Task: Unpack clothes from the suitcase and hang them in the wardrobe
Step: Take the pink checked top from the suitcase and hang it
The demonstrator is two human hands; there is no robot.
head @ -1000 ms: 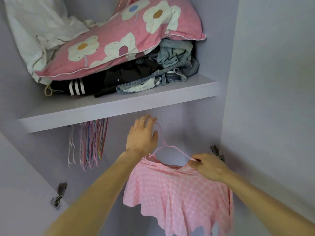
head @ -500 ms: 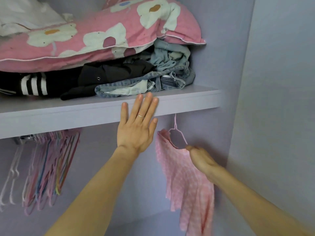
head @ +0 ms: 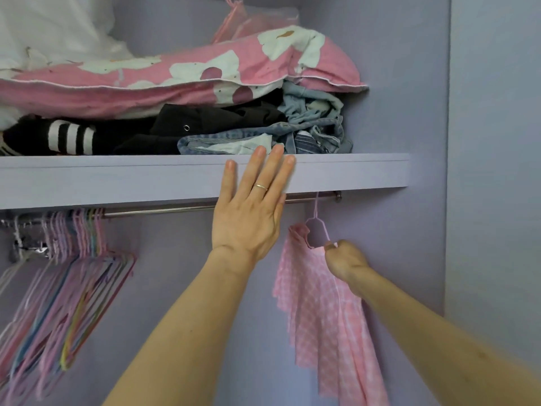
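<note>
Beneath the lilac shelf (head: 351, 171), at the steel rail (head: 164, 211), a thin pink hanger (head: 316, 213) draped with a soft checked top (head: 322, 332) is pinched by the right hand (head: 347, 260), while the left hand (head: 248, 221) is laid flat, fingers straight and close together, on the shelf edge.

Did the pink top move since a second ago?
Yes. The pink top went up and rightward: its hanger now reaches the rail under the shelf, near the shelf's right end.

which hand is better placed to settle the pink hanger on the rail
Right. The right hand pinches the pink hanger at its shoulder, just below the rail, so it can likely guide it. The left hand lies flat and open against the shelf edge, holding nothing.
</note>
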